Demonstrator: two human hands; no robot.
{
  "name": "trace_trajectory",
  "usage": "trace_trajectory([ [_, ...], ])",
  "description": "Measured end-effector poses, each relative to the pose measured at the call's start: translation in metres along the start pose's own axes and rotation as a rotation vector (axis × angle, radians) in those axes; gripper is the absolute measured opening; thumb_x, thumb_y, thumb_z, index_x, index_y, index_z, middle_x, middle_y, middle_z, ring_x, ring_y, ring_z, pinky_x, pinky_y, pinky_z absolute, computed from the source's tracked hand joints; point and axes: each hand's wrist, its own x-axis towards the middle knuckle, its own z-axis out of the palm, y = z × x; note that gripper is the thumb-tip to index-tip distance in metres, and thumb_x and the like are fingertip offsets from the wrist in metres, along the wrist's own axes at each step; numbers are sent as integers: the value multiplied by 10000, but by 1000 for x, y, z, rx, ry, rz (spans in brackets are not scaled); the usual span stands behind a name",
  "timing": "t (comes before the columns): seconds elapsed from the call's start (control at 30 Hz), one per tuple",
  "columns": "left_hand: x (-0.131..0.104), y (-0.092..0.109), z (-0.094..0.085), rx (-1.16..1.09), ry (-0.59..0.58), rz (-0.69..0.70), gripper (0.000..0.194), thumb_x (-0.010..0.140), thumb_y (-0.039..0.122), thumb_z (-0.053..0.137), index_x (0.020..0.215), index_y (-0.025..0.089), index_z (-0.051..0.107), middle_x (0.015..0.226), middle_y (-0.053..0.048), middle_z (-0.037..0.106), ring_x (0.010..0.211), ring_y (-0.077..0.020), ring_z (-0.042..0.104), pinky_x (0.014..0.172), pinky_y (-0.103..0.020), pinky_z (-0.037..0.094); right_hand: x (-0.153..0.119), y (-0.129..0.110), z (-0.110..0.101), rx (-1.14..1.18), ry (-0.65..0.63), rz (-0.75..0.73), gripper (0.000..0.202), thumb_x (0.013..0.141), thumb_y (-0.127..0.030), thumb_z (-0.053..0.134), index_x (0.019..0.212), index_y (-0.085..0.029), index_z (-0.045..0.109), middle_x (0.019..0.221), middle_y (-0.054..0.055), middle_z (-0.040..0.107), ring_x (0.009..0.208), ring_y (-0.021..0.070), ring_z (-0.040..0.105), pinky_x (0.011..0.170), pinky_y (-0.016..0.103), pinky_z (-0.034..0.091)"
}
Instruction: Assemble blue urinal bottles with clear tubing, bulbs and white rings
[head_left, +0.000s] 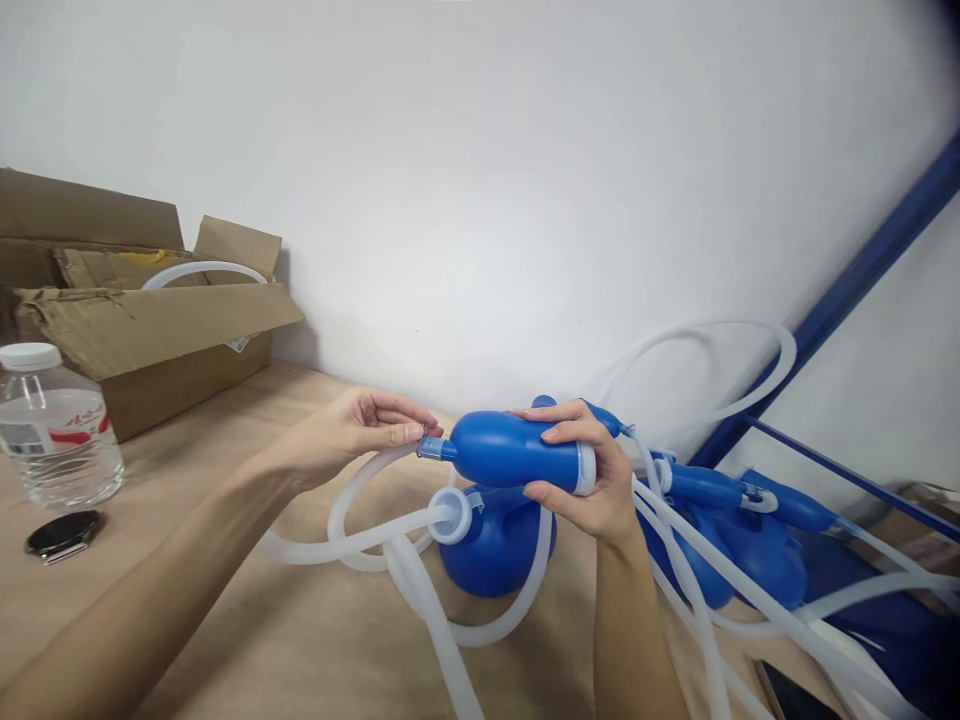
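The right hand [592,470] curves around the white-capped end of a blue cylinder [510,448], fingers over the top and thumb along the lower side. The left hand [382,420] is narrowed to a pinch, thumb and fingertips together on a small wire clip [421,436] at the opposite end. The cylinder is held between the two hands, in front of the pale wall [465,200] and above a blue vessel [487,565] on the tan table [315,640]. Its long axis runs across the view, nearly level, with the right end slightly lower in the frame. The rounded shoulder tapers to a narrow nozzle pointing left, toward the left hand; the broad end, bearing a white cap [586,468], faces right. A short translucent sleeve [432,447] lies in line with the nozzle, beside the clip. The vessel below carries a white collar [453,515] on its left side, where a ribbed white hose [375,533] meets it. To the right, further blue vessels [757,560] stand among looped tubing. To the left are a cardboard box [195,370], a water bottle [56,440] and a round black object [64,535]; a dark, flat object [795,695] lies at lower right.
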Motion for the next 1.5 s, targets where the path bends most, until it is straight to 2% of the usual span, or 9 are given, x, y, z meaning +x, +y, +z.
trace_trajectory([
  [0.07,1,-2,-1,8,4,3,276,807,406,856,1012,223,835,1102,-113,804,1060,-269,750,972,-375,597,1,-1,1,4,-12,-3,385,816,-303,851,1146,-304,654,1221,88,696,1132,324,710,943,548,596],
  [0.33,6,-7,5,-126,183,20,313,669,422,943,853,188,844,920,-116,818,891,-257,773,869,-360,632,0,2,1,-51,21,-18,405,804,-305,859,1149,-300,647,1217,93,706,1113,327,711,915,548,603],
  [0.47,5,-8,11,-106,241,46,311,676,419,937,836,173,836,927,-125,816,901,-277,772,875,-388,629,1,-2,2,-97,28,-32,412,793,-267,869,1141,-301,653,1219,96,699,1122,331,706,932,558,603],
  [0.6,4,-11,14,-33,267,103,274,725,412,912,851,182,834,946,-112,818,897,-256,764,841,-353,614,4,-14,2,-154,-37,-83,449,784,-210,873,1164,-315,659,1249,94,675,1158,322,691,969,555,614],
  [0.77,4,-14,18,-47,201,111,236,742,405,905,840,202,838,915,-92,817,876,-217,751,818,-309,598,6,-27,-1,-211,-107,-197,431,785,-151,859,1140,-313,674,1204,87,653,1172,309,686,1025,559,601],
  [0.97,2,-13,24,-196,51,6,182,749,361,910,839,220,839,901,-74,812,874,-184,743,804,-261,591,2,-18,-12,-107,-110,-213,331,785,-204,869,1030,-308,672,1165,67,686,1129,314,708,1057,615,567],
  [1.13,4,-9,15,-166,-73,-16,165,787,329,886,904,223,836,998,-67,808,927,-170,732,849,-250,578,2,-16,-12,-140,-125,-190,353,768,-183,885,1029,-296,676,1172,76,686,1121,307,709,1100,618,530],
  [1.37,4,-7,6,-152,-102,-87,320,796,348,882,1080,228,796,987,-52,795,917,-157,712,861,-253,552,3,-18,-9,-116,-126,-190,388,769,-162,883,1082,-279,685,1176,85,681,1139,290,699,1139,576,508],
  [1.5,5,-8,6,-103,-136,-20,199,835,365,846,920,194,790,980,-41,761,915,-142,675,838,-233,533,3,-17,-8,-108,-133,-167,415,771,-158,881,1115,-285,688,1188,86,678,1149,288,692,1139,565,510],
])
